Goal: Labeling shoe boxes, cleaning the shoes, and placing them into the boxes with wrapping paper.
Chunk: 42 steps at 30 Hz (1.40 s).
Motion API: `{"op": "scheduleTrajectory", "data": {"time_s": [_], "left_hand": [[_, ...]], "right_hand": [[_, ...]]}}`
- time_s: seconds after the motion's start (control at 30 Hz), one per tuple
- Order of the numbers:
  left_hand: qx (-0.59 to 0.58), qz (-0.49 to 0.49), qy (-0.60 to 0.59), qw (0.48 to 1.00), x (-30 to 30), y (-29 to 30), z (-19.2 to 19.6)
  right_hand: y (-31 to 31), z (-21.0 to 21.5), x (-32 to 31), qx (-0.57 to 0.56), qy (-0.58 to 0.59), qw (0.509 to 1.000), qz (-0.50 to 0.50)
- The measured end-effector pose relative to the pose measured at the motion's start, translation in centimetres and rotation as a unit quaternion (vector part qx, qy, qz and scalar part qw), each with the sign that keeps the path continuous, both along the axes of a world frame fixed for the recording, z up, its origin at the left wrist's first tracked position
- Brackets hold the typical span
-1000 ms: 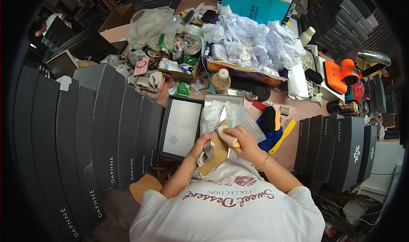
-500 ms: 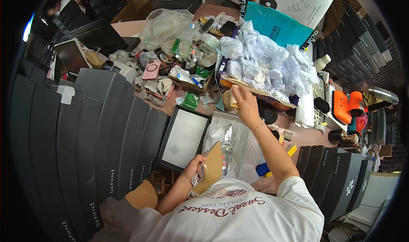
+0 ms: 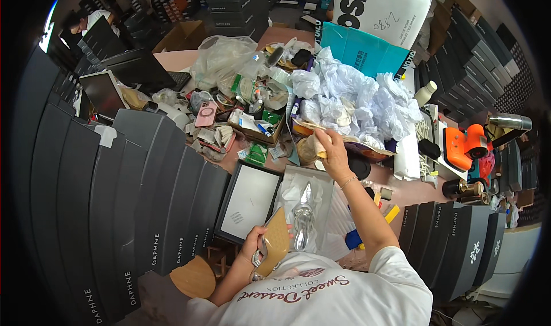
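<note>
My left hand [image 3: 251,243] grips a shoe [image 3: 274,241], its tan sole turned up and a glittering strap along its left edge. To the right of it, a silver pointed shoe [image 3: 303,218] lies in an open box [image 3: 326,195] lined with white paper. My right hand [image 3: 337,158] reaches beyond the box and pinches a cream-yellow cloth or pad [image 3: 321,144]. That pad is against a round tan object [image 3: 308,149], whose kind I cannot make out. Left of the box lies a dark-rimmed box lid [image 3: 250,197], its white inside facing up.
Tall rows of dark shoe boxes [image 3: 138,182] stand at my left, with more boxes [image 3: 459,240] at the right. Crumpled white paper [image 3: 356,99] heaps up at the back. A pink phone [image 3: 205,114], an orange device [image 3: 459,147] and a wooden stool [image 3: 193,277] are around me.
The shoe in my left hand has come slightly lower and left, baring more of the silver shoe. My right hand keeps the pad at the round tan object. The whole view has shifted a little.
</note>
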State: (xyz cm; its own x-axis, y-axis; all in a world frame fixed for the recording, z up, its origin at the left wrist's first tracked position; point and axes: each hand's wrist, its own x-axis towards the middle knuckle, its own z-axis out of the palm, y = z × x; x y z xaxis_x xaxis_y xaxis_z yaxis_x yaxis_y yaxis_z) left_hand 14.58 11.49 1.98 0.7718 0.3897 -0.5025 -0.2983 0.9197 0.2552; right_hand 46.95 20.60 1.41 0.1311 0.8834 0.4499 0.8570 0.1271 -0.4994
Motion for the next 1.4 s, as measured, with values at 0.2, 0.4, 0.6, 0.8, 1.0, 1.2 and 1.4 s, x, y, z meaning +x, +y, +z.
{"op": "scheduleTrajectory", "data": {"time_s": [0.2, 0.4, 0.6, 0.8, 1.0, 1.2, 1.4], "left_hand": [[0.020, 0.017, 0.032, 0.999, 0.0, -0.5, -0.1], [-0.018, 0.047, 0.019, 0.999, 0.5, -1.1, -0.7], [0.026, -0.022, -0.008, 0.999, 2.1, 0.0, -1.0], [-0.005, -0.120, -0.013, 0.993, 5.1, 1.1, 0.3], [-0.025, -0.093, -0.031, 0.995, 4.9, 1.2, 1.5], [-0.061, 0.005, -0.056, 0.997, 3.4, 1.7, 0.9], [-0.038, 0.023, -0.054, 0.998, 3.5, 1.6, 0.9]], "right_hand": [[0.3, -2.8, -0.7, 0.003, 0.006, 1.000, 0.011], [0.0, -4.0, -0.4, -0.032, 0.138, 0.990, 0.000], [-6.3, 0.8, 3.3, 0.208, 0.368, 0.887, -0.186], [-15.0, -8.2, 4.5, 0.327, 0.825, 0.397, -0.234], [-13.8, -8.2, 3.1, 0.309, 0.822, 0.414, -0.238], [-4.4, -0.2, 0.2, 0.167, 0.112, 0.967, -0.154], [-1.0, -2.2, -2.1, -0.033, 0.030, 0.998, -0.039]]}}
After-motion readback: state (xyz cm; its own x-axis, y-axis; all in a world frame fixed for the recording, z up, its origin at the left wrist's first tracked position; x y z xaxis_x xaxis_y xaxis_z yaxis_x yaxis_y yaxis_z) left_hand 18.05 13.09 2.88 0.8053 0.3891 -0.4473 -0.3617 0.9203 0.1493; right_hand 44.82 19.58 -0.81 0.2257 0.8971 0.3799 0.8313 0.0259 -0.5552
